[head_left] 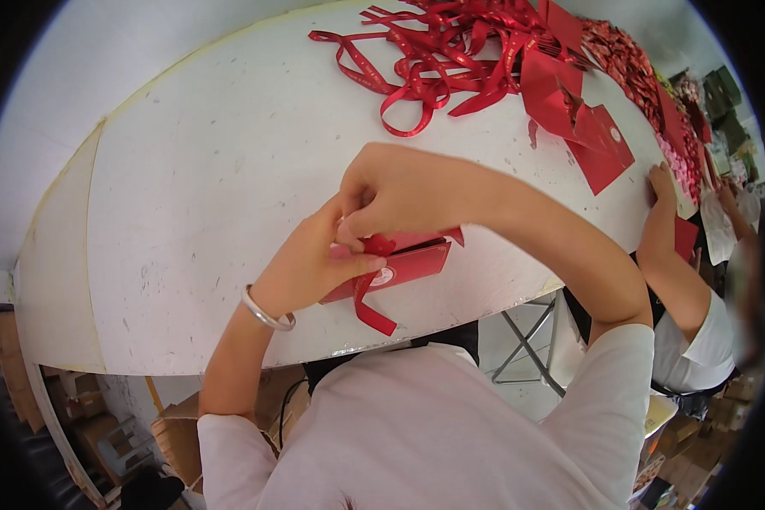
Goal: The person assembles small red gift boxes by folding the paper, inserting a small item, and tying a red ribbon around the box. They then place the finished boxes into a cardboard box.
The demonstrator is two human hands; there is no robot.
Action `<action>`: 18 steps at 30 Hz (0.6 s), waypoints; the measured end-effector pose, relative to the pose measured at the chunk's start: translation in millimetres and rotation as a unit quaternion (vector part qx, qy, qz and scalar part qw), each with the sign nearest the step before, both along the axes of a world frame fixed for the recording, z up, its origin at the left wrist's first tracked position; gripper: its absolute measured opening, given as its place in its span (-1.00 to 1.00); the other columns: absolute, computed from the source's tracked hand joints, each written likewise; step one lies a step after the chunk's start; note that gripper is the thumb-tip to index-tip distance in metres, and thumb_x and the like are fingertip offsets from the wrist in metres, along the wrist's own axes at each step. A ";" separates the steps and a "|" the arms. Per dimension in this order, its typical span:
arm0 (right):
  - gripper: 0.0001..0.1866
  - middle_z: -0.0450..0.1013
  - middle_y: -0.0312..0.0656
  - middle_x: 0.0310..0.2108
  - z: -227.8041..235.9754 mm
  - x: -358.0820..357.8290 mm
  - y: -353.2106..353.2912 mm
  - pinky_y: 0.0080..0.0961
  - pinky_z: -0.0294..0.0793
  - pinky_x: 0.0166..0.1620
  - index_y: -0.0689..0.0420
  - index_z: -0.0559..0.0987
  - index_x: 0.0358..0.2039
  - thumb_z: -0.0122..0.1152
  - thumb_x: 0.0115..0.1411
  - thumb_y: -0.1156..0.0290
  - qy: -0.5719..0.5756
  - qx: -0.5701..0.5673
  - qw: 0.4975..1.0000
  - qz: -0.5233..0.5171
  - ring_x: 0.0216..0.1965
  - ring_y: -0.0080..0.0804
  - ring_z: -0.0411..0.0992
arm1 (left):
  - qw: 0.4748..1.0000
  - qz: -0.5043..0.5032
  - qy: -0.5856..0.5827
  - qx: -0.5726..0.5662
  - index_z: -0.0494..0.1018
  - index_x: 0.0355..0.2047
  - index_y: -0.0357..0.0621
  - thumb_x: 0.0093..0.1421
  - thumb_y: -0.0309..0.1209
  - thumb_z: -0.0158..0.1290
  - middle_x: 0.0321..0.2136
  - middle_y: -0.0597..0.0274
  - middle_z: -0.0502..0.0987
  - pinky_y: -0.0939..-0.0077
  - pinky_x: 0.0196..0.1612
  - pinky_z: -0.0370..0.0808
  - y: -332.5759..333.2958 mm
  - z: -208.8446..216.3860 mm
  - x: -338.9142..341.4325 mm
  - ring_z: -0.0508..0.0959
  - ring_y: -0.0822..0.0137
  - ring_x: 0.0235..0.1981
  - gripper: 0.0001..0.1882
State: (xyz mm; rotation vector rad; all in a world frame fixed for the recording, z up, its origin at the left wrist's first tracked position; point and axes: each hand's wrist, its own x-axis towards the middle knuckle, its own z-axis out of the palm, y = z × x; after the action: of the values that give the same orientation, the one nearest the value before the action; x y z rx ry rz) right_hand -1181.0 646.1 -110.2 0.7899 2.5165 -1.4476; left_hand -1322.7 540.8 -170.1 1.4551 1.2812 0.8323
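A small red box or folded card packet (pixel 421 263) with a round white emblem lies on the white table before me. My left hand (pixel 308 259), a silver bangle on its wrist, is closed on a red ribbon (pixel 371 313) at the packet's near side, thumb pressing beside the emblem. One ribbon tail hangs over the front onto the table. My right hand (pixel 387 189) arches over from the far side, its fingers pinched on the ribbon close to the left fingertips. Part of the packet and the exact hold of the right fingers are hidden.
A heap of printed red ribbons (pixel 476 51) lies at the far side of the white table (pixel 187 204). Right of it are folded red packets (pixel 599 144) and a long pile of small red wrapped pieces (pixel 629 59). Another person's arm (pixel 665 225) rests at the right edge.
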 end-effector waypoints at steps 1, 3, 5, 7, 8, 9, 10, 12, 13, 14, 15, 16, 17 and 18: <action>-0.80 0.34 -0.21 -0.74 1.0 -0.9 -7.5 -0.54 0.29 -0.54 0.31 0.51 -0.61 0.14 -0.03 0.40 -0.001 0.009 1.000 0.004 -0.66 -0.52 0.30 | 1.000 -0.005 0.012 0.005 0.28 0.01 -0.27 0.00 -0.53 0.15 -0.45 0.22 0.55 0.53 -0.14 0.42 2.4 1.5 -0.6 0.51 0.42 -0.35 -0.47; -0.85 0.40 -0.11 -0.63 -10.2 1.8 -23.1 -0.43 0.38 -0.44 0.28 0.53 -0.49 0.09 0.05 0.45 0.062 0.116 0.991 0.034 -0.57 -0.32 0.38 | 0.999 -0.016 0.036 0.014 0.39 -0.14 -0.28 0.01 -0.54 0.11 -0.38 0.23 0.56 0.52 -0.14 0.43 6.2 3.6 -2.4 0.52 0.45 -0.34 -0.65; -0.87 0.42 -0.08 -0.56 -13.9 9.7 -35.3 -0.38 0.40 -0.37 0.26 0.53 -0.44 0.08 0.09 0.46 0.083 0.176 0.980 0.038 -0.50 -0.23 0.40 | 1.000 -0.024 -0.008 -0.014 0.44 -0.22 -0.27 0.02 -0.55 0.09 -0.35 0.22 0.56 0.53 -0.15 0.44 9.7 3.0 -6.0 0.52 0.48 -0.33 -0.74; -0.92 0.42 -0.14 -0.35 -11.6 21.9 -41.0 -0.39 0.43 -0.32 0.22 0.51 -0.40 0.12 0.10 0.49 0.060 0.181 0.980 0.060 -0.37 -0.24 0.42 | 0.996 -0.051 -0.048 -0.059 0.47 -0.25 -0.26 0.03 -0.55 0.07 -0.32 0.23 0.56 0.54 -0.15 0.44 12.7 0.0 -11.3 0.52 0.49 -0.32 -0.77; -0.94 0.41 -0.15 -0.31 -20.5 31.3 -45.0 -0.40 0.44 -0.32 0.21 0.51 -0.41 0.14 0.09 0.51 0.111 0.171 0.978 0.047 -0.36 -0.25 0.43 | 0.991 -0.071 -0.067 -0.089 0.47 -0.25 -0.26 0.03 -0.55 0.07 -0.31 0.23 0.56 0.55 -0.15 0.44 13.2 -4.5 -15.8 0.52 0.49 -0.32 -0.77; -0.95 0.40 -0.16 -0.27 -29.5 40.0 -46.8 -0.41 0.45 -0.33 0.20 0.50 -0.42 0.15 0.07 0.53 0.160 0.161 0.973 0.033 -0.35 -0.26 0.43 | 0.985 -0.093 -0.086 -0.119 0.48 -0.24 -0.26 0.03 -0.55 0.07 -0.30 0.24 0.56 0.56 -0.15 0.44 14.8 -7.8 -17.9 0.52 0.49 -0.31 -0.77; -0.94 0.39 -0.17 -0.24 -37.9 44.9 -48.6 -0.44 0.46 -0.32 0.20 0.51 -0.41 0.16 0.06 0.55 0.175 0.188 0.965 0.044 -0.34 -0.26 0.43 | 0.979 -0.093 -0.116 -0.141 0.48 -0.24 -0.26 0.03 -0.55 0.07 -0.30 0.24 0.56 0.56 -0.14 0.44 14.7 -9.3 -19.6 0.52 0.48 -0.31 -0.76; -0.91 0.39 -0.19 -0.18 -52.1 51.4 -50.2 -0.48 0.48 -0.31 0.20 0.51 -0.39 0.18 0.04 0.58 0.206 0.240 0.946 0.067 -0.31 -0.28 0.44 | 0.963 -0.094 -0.174 -0.184 0.48 -0.22 -0.27 0.04 -0.55 0.07 -0.31 0.24 0.56 0.57 -0.13 0.44 14.4 -11.5 -22.0 0.52 0.48 -0.32 -0.76; -0.89 0.39 -0.18 -0.17 -56.2 53.2 -49.9 -0.49 0.49 -0.30 0.21 0.52 -0.37 0.19 0.03 0.59 0.225 0.247 0.940 0.068 -0.28 -0.28 0.45 | 0.960 -0.099 -0.185 -0.187 0.48 -0.22 -0.28 0.04 -0.54 0.08 -0.30 0.24 0.56 0.57 -0.13 0.44 14.7 -10.6 -22.8 0.52 0.48 -0.31 -0.76; -0.86 0.40 -0.17 -0.16 -59.4 54.7 -49.5 -0.50 0.50 -0.28 0.22 0.52 -0.35 0.20 0.03 0.59 0.244 0.254 0.933 0.069 -0.26 -0.28 0.46 | 0.957 -0.104 -0.195 -0.190 0.48 -0.22 -0.28 0.05 -0.53 0.09 -0.30 0.24 0.56 0.58 -0.12 0.43 15.2 -8.0 -23.3 0.52 0.48 -0.30 -0.76; -0.84 0.40 -0.15 -0.15 -61.3 55.3 -49.4 -0.51 0.50 -0.27 0.23 0.53 -0.33 0.20 0.02 0.60 0.264 0.261 0.926 0.069 -0.24 -0.28 0.46 | 0.954 -0.109 -0.204 -0.193 0.48 -0.22 -0.29 0.05 -0.52 0.10 -0.30 0.25 0.56 0.58 -0.11 0.43 15.2 -6.5 -24.2 0.52 0.48 -0.29 -0.76; -0.83 0.41 -0.13 -0.14 -62.0 55.9 -49.8 -0.49 0.51 -0.26 0.24 0.53 -0.31 0.20 0.02 0.59 0.271 0.268 0.922 0.067 -0.23 -0.28 0.46 | 0.953 -0.112 -0.203 -0.194 0.48 -0.23 -0.28 0.05 -0.51 0.12 -0.30 0.25 0.56 0.58 -0.12 0.43 15.3 -6.5 -24.0 0.52 0.48 -0.29 -0.76; -0.81 0.41 -0.12 -0.13 -62.7 56.5 -50.1 -0.48 0.51 -0.26 0.25 0.53 -0.29 0.20 0.03 0.59 0.278 0.274 0.918 0.064 -0.21 -0.27 0.46 | 0.953 -0.114 -0.203 -0.195 0.48 -0.24 -0.28 0.04 -0.50 0.14 -0.31 0.26 0.55 0.59 -0.12 0.43 15.5 -6.6 -23.3 0.51 0.49 -0.28 -0.76; -0.80 0.41 -0.10 -0.12 -63.0 56.7 -49.9 -0.47 0.51 -0.25 0.26 0.53 -0.27 0.20 0.03 0.58 0.285 0.281 0.915 0.061 -0.20 -0.26 0.47 | 0.952 -0.118 -0.202 -0.195 0.48 -0.25 -0.27 0.04 -0.50 0.15 -0.31 0.26 0.55 0.59 -0.12 0.42 16.0 -6.7 -22.8 0.51 0.49 -0.28 -0.76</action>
State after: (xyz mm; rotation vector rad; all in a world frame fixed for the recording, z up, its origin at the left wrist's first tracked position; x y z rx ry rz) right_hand -1124.3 596.2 -173.1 0.2615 3.4320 -1.0129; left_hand -1345.5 556.8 -176.8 1.0285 0.8782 0.6310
